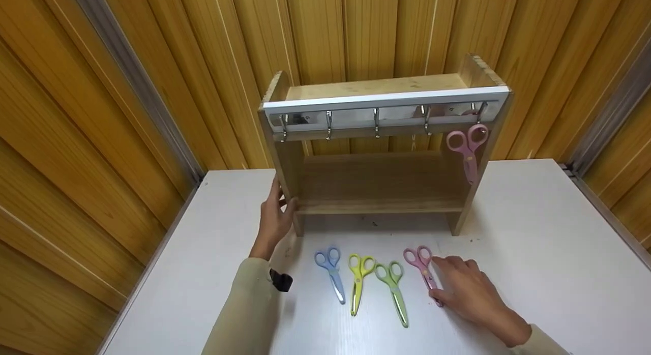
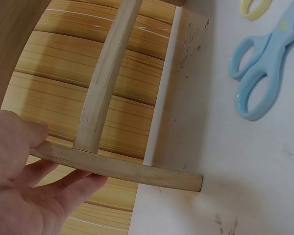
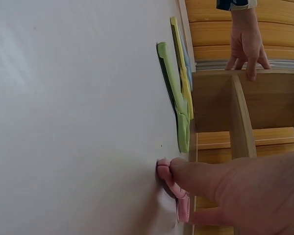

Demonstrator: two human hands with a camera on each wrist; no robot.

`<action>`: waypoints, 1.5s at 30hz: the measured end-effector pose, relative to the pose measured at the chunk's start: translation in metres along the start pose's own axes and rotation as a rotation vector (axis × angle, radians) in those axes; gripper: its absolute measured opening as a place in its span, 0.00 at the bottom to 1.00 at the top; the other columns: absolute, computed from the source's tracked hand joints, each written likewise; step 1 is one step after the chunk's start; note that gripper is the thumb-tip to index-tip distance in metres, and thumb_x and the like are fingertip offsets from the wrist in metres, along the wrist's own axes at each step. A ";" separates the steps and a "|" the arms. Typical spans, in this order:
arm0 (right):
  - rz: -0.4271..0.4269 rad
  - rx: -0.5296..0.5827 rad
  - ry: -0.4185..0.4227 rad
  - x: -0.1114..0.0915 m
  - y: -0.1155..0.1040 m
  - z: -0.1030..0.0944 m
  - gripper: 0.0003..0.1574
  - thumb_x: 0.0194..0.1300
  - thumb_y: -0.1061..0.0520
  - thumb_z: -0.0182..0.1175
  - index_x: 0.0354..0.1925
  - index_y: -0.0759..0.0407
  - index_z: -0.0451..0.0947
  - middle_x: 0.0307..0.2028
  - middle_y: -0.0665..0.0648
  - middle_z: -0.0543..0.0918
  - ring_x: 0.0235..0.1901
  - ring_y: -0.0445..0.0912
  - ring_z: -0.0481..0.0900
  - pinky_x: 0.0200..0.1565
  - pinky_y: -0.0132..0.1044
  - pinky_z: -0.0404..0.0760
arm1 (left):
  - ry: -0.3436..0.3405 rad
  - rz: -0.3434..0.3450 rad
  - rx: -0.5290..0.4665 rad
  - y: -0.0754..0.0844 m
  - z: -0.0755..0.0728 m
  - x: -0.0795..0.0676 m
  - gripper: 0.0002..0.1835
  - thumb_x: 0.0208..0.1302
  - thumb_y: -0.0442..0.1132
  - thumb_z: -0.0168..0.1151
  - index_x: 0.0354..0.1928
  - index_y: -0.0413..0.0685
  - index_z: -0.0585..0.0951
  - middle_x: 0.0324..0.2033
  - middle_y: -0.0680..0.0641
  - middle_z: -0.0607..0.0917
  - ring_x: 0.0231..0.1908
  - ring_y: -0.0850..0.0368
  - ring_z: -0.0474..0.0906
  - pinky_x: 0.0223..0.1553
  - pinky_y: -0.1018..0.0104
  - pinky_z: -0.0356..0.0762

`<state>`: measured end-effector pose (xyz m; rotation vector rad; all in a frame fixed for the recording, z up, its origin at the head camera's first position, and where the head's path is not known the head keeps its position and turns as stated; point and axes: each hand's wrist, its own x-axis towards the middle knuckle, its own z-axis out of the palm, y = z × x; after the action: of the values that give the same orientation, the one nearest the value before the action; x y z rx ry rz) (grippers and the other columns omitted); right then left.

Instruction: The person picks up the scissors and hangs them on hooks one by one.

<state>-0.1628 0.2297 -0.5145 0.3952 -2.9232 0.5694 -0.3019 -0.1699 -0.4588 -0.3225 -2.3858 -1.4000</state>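
Observation:
A wooden shelf [image 1: 381,208] with a metal hook rail stands on the white table. My left hand [image 1: 274,217] grips its left side panel [image 2: 152,175], thumb on one face and fingers on the other. Pink scissors [image 1: 426,273] lie on the table under my right hand [image 1: 468,289]. The right thumb touches their blade, and a fingertip sits right at a handle ring. Blue scissors [image 1: 333,276], yellow scissors [image 1: 357,284] and green scissors [image 1: 394,291] lie in a row to the left. Another pink pair of scissors [image 1: 469,150] hangs from the rail's rightmost hook.
Several hooks line the metal rail [image 1: 351,117] across the shelf's front. Wood-look panel walls [image 1: 366,34] stand behind and at both sides of the table [image 1: 539,223]. A dark wrist strap [image 1: 280,280] shows on the left sleeve.

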 end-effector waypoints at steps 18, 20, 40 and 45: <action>-0.019 -0.061 -0.013 0.008 0.018 -0.011 0.07 0.55 0.66 0.73 0.32 0.58 0.86 0.34 0.59 0.82 0.30 0.54 0.77 0.25 0.48 0.79 | -0.007 -0.044 -0.012 0.002 -0.001 -0.001 0.43 0.75 0.29 0.57 0.83 0.56 0.48 0.77 0.45 0.63 0.68 0.42 0.73 0.64 0.50 0.78; -0.024 -0.067 0.013 0.008 0.019 -0.010 0.08 0.55 0.68 0.72 0.32 0.58 0.86 0.32 0.58 0.82 0.28 0.52 0.76 0.23 0.47 0.78 | -0.009 -0.050 -0.008 0.002 -0.001 -0.001 0.43 0.75 0.29 0.57 0.83 0.57 0.47 0.77 0.45 0.63 0.68 0.42 0.73 0.64 0.50 0.78; -0.043 -0.065 0.089 0.009 0.025 -0.003 0.13 0.55 0.72 0.70 0.32 0.56 0.87 0.25 0.52 0.76 0.25 0.48 0.73 0.22 0.43 0.76 | 0.005 0.013 -0.027 0.001 -0.002 -0.004 0.41 0.75 0.27 0.56 0.83 0.48 0.49 0.76 0.38 0.65 0.65 0.37 0.75 0.58 0.50 0.83; -0.023 -0.045 0.072 0.010 0.025 -0.004 0.13 0.55 0.72 0.70 0.33 0.56 0.87 0.25 0.51 0.76 0.26 0.48 0.73 0.22 0.43 0.76 | -0.001 0.002 -0.028 0.001 -0.003 -0.004 0.41 0.75 0.27 0.56 0.83 0.50 0.49 0.76 0.39 0.64 0.67 0.39 0.73 0.60 0.49 0.81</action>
<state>-0.1789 0.2518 -0.5177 0.3944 -2.8528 0.5036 -0.2977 -0.1722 -0.4584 -0.3326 -2.3677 -1.4341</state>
